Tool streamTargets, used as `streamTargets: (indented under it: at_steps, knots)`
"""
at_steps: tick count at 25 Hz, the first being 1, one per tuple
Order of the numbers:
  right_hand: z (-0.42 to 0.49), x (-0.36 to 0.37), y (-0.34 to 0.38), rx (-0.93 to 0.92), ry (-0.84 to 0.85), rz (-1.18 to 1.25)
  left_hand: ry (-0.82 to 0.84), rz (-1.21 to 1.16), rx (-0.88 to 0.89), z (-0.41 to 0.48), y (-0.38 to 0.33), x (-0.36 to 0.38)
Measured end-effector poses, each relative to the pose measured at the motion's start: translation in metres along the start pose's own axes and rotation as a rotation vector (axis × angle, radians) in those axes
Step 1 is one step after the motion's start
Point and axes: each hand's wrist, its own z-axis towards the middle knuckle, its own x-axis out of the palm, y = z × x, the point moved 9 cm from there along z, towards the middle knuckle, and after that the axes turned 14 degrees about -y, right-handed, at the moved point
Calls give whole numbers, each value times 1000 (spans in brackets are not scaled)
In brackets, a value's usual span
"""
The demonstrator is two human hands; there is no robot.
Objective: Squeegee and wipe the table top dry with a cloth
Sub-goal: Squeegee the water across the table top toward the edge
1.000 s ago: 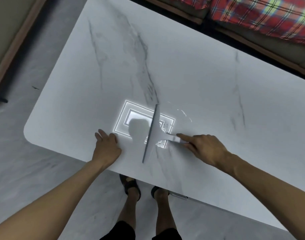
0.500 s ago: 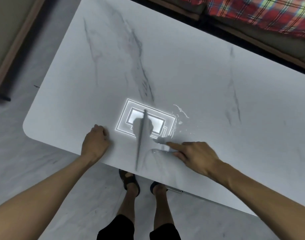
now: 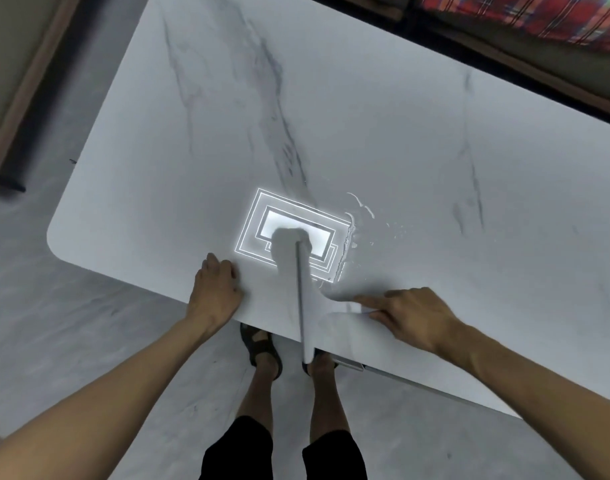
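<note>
At the near edge of the marble-patterned table top (image 3: 435, 150), the right hand (image 3: 412, 317) grips the pale handle of a squeegee (image 3: 303, 306), its index finger laid straight along the handle toward the blade and the other fingers curled round it; the long thin blade lies on the surface, running from the bright reflection of a rectangular lamp (image 3: 262, 223) back to the near edge, where its end overhangs the rim. A ragged line of water (image 3: 348, 244) and scattered drops lie just right of the blade's far end; the left hand (image 3: 215, 292) rests on the table beside the edge, left of the blade, fingers loosely bent and holding nothing. Below the rim stand two feet in dark sandals (image 3: 260, 344) on a grey floor (image 3: 54, 323); plaid fabric (image 3: 539, 19) shows beyond the far side.
</note>
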Motion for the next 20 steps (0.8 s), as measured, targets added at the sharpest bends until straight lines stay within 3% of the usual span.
streamTargets:
  at_steps: [3,7,10,15,20]
  knots:
    - [-41,-14,-59,101,17,-114,172,78,-34,-3,-4,23]
    - [-61,-40,-84,135,13,-194,186,83,-74,2,-3,24]
    - [-41,-41,-46,35,0,-117,104,42,-81,0,-5,17]
    - [20,4,62,-295,61,-61,50,-9,-78,1,0,15]
    - [33,-4,31,-263,32,-94,102,5,-90,4,-1,19]
